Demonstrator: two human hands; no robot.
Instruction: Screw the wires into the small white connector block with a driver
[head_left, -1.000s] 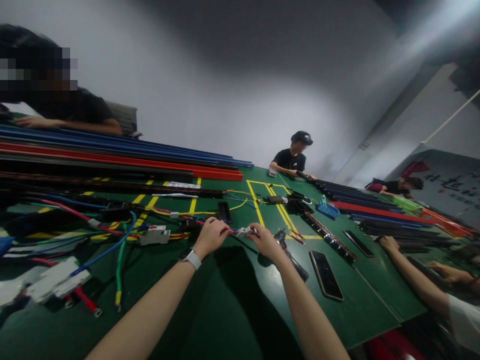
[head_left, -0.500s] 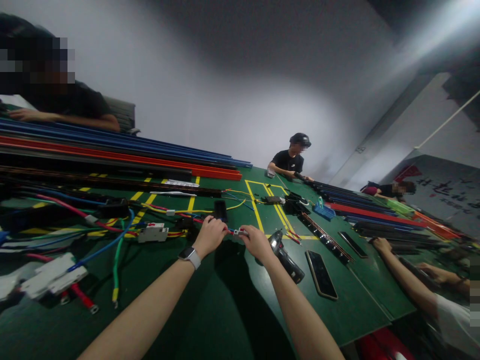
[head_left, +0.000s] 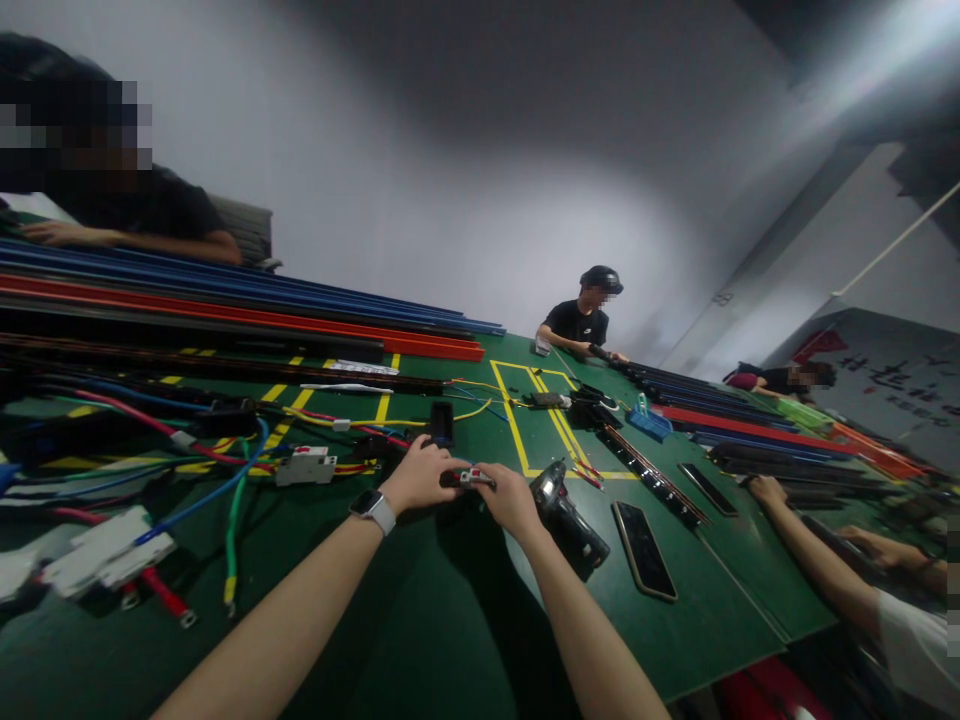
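My left hand (head_left: 421,476), with a watch (head_left: 373,510) on its wrist, is closed at the left end of a small grey-and-white piece with a red part (head_left: 472,477). The fingers of my right hand (head_left: 510,496) pinch the other end. Its exact kind is too small to tell. Just beyond my left hand stands a small black open box (head_left: 442,424). Red and blue wires (head_left: 394,436) run behind that hand. A power drill (head_left: 568,518) lies right beside my right hand.
White circuit breakers (head_left: 306,465) with coloured cables lie to the left. A phone (head_left: 643,550) rests right of the drill, near a dark strip with copper bars (head_left: 652,475). Long orange (head_left: 420,340) and blue rails stretch along the back left. Co-workers sit around the table.
Both hands have come slightly lower, and my left hand's fingers have shifted. The small piece between them now shows more of its length.
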